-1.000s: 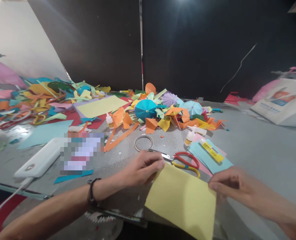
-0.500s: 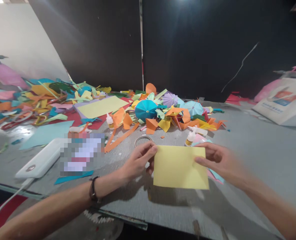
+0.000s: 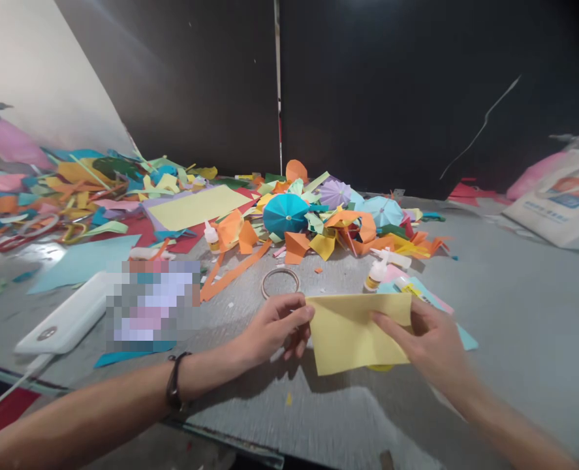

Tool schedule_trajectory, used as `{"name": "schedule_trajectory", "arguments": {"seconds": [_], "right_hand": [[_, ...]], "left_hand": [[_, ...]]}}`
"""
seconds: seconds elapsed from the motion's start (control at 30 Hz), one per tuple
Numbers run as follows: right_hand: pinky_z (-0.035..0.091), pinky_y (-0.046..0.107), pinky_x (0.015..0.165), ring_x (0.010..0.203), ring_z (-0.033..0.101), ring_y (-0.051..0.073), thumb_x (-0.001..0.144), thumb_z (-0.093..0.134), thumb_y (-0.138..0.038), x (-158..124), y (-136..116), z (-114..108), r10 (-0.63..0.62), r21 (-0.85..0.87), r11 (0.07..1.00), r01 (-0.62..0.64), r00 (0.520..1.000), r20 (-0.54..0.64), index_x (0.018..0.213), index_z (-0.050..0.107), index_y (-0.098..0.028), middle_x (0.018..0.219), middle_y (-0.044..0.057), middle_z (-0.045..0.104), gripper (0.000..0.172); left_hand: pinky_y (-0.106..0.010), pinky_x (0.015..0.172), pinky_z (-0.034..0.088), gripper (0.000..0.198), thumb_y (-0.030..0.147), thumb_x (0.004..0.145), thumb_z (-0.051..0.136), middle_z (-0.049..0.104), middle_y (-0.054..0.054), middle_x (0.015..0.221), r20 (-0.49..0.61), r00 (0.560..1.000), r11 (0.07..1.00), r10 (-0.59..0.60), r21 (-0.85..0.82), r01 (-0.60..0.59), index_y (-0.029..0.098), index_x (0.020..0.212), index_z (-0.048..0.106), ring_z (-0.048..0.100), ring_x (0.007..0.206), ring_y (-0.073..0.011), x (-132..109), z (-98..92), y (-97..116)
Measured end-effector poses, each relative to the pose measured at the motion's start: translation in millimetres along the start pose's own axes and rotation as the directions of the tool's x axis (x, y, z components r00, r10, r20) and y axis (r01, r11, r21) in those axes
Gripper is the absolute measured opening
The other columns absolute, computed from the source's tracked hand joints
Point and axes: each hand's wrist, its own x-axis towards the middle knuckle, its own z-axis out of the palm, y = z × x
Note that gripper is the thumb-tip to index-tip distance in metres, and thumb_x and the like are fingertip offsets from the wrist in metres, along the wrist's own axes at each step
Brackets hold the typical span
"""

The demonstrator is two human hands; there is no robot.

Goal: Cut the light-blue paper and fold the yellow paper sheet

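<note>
A yellow sheet of paper [image 3: 350, 336] is held up between both hands, just above the grey table. My left hand [image 3: 282, 326] pinches its upper left corner between thumb and fingers. At the right side my right hand [image 3: 429, 333] grips it, thumb on the near face and fingers behind. The sheet looks bent or folded along its top edge. Beyond it are a small glue bottle [image 3: 376, 274], a metal ring [image 3: 280, 282] and light blue paper [image 3: 467, 336] with a yellow-labelled item on it.
A heap of coloured paper scraps [image 3: 250, 232] with a blue folded paper disc [image 3: 285, 214] lies at the back. On the left are a white power bank [image 3: 68, 313] with a cable, scissors [image 3: 29, 232] and a pixelated area. A white bag [image 3: 558, 202] stands at the right.
The right hand has slid further onto the sheet, its thumb pressing the near face. The sheet has tilted and its lower edge now slants. More of the ring and the light blue paper shows.
</note>
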Motion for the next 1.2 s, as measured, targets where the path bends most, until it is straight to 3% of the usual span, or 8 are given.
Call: {"name": "schedule_trajectory", "arguments": {"seconds": [0.1, 0.2, 0.4, 0.5, 0.57, 0.77, 0.87, 1.2], "right_hand": [[0.064, 0.040, 0.075, 0.090, 0.075, 0.029, 0.094, 0.071, -0.049, -6.9, 5.1, -0.8, -0.199, -0.195, 0.963, 0.189, 0.979, -0.038, 0.096, 0.076, -0.024, 0.099, 0.010, 0.079, 0.026], [0.063, 0.043, 0.088, 0.098, 0.076, 0.029, 0.102, 0.063, -0.032, -11.0, 13.1, -2.4, -0.455, -0.365, 0.829, 0.423, 0.890, -0.001, 0.111, 0.077, -0.029, 0.109, 0.008, 0.081, 0.018], [0.056, 0.048, 0.109, 0.134, 0.064, 0.025, 0.093, 0.050, 0.003, -14.0, 27.7, -4.1, -0.763, -0.319, 0.497, 0.807, 0.581, 0.281, 0.156, 0.049, -0.037, 0.148, 0.003, 0.066, 0.074], [0.052, 0.046, 0.114, 0.142, 0.057, 0.023, 0.088, 0.046, 0.005, -14.9, 27.1, -2.9, -0.805, -0.309, 0.312, 0.899, 0.423, 0.417, 0.153, 0.053, -0.023, 0.150, 0.007, 0.064, 0.072], [0.047, 0.042, 0.119, 0.148, 0.050, 0.021, 0.085, 0.045, 0.006, -16.2, 23.6, -0.8, -0.788, -0.310, 0.236, 0.921, 0.368, 0.494, 0.147, 0.058, -0.017, 0.149, 0.007, 0.065, 0.068], [0.038, 0.044, 0.126, 0.158, 0.033, 0.023, 0.079, 0.046, 0.004, -20.0, 15.5, 8.5, -0.733, -0.343, 0.126, 0.931, 0.320, 0.600, 0.139, 0.063, -0.012, 0.152, 0.008, 0.062, 0.064], [0.040, 0.043, 0.125, 0.160, 0.026, 0.022, 0.086, 0.050, 0.002, -20.3, 17.8, 10.5, -0.725, -0.376, 0.105, 0.921, 0.329, 0.605, 0.137, 0.063, -0.014, 0.151, 0.007, 0.063, 0.056], [0.032, 0.037, 0.130, 0.160, 0.026, 0.018, 0.081, 0.039, 0.012, -18.3, 18.3, 4.4, -0.748, -0.403, 0.148, 0.903, 0.368, 0.552, 0.142, 0.058, -0.008, 0.155, 0.010, 0.059, 0.067]], "left_hand": [[-0.015, 0.034, 0.037, 0.040, 0.053, 0.095, 0.066, 0.060, 0.001, 0.064, 0.000, 1.000, 1.000, 0.001, -0.017, -0.001, 0.016, 0.082, 0.056, 0.058, 0.044, -0.0080, -1.4, -1.3, -0.4], [-0.014, 0.033, 0.035, 0.038, 0.051, 0.096, 0.064, 0.058, 0.002, 0.060, -0.019, 1.000, 0.999, 0.019, -0.026, -0.020, 0.016, 0.081, 0.057, 0.058, 0.043, -0.0083, -1.9, -3.4, -0.1], [-0.014, 0.033, 0.038, 0.038, 0.051, 0.095, 0.064, 0.058, 0.002, 0.057, -0.010, 1.000, 0.999, -0.009, -0.051, 0.008, 0.016, 0.081, 0.057, 0.058, 0.041, -0.0094, 0.8, -2.1, 0.7], [-0.015, 0.033, 0.039, 0.037, 0.051, 0.093, 0.066, 0.058, 0.002, 0.056, -0.039, 0.999, 0.997, -0.024, -0.075, 0.021, 0.016, 0.082, 0.057, 0.058, 0.039, -0.0098, 2.9, -0.3, 1.5], [-0.015, 0.032, 0.038, 0.036, 0.050, 0.092, 0.066, 0.059, 0.002, 0.056, -0.046, 0.999, 0.996, -0.028, -0.090, 0.024, 0.017, 0.080, 0.055, 0.058, 0.039, -0.0100, 3.5, 0.2, 2.0], [-0.016, 0.033, 0.040, 0.033, 0.047, 0.095, 0.063, 0.062, 0.000, 0.058, -0.010, 0.999, 0.992, -0.032, -0.120, 0.030, 0.018, 0.081, 0.055, 0.061, 0.041, -0.0114, 2.9, 0.8, 2.8], [-0.016, 0.033, 0.040, 0.034, 0.048, 0.096, 0.064, 0.063, 0.000, 0.058, 0.015, 0.999, 0.987, -0.044, -0.156, 0.045, 0.017, 0.085, 0.056, 0.061, 0.041, -0.0110, 3.7, 0.5, 2.7], [-0.019, 0.036, 0.052, 0.036, 0.048, 0.096, 0.067, 0.073, -0.006, 0.070, 0.240, 0.968, 0.967, -0.076, -0.220, 0.130, 0.013, 0.100, 0.062, 0.071, 0.051, -0.0172, 5.7, -0.2, 3.1]]}}
